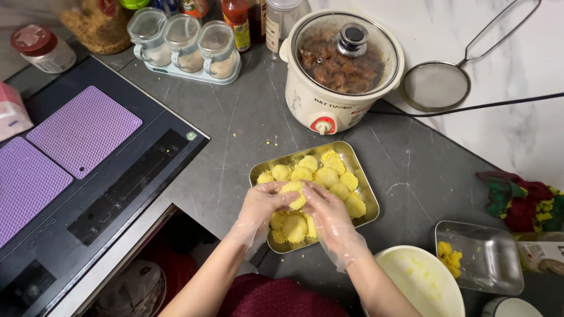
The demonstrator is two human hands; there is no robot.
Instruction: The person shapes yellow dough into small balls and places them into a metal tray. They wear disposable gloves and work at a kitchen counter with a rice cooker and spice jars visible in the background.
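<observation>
Grey stone countertop [247,117] fills the kitchen view, a slow cooker [341,64] at twelve o'clock and a black cooktop [111,182] at nine. At centre sits a metal tray [369,199] of yellow patties. Both gloved hands meet over it: the left hand [261,205] and right hand [326,214] curl their fingers around one yellow patty [294,194], pressing it between them. A white bowl [423,282] lies at five o'clock.

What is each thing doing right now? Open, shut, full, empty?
Slow cooker: lid on, food inside.
Metal tray: almost full of yellow balls.
Yellow ball: pressed between left hand and right hand.
Clear container: nearly empty.
White bowl: smeared, almost empty.
</observation>
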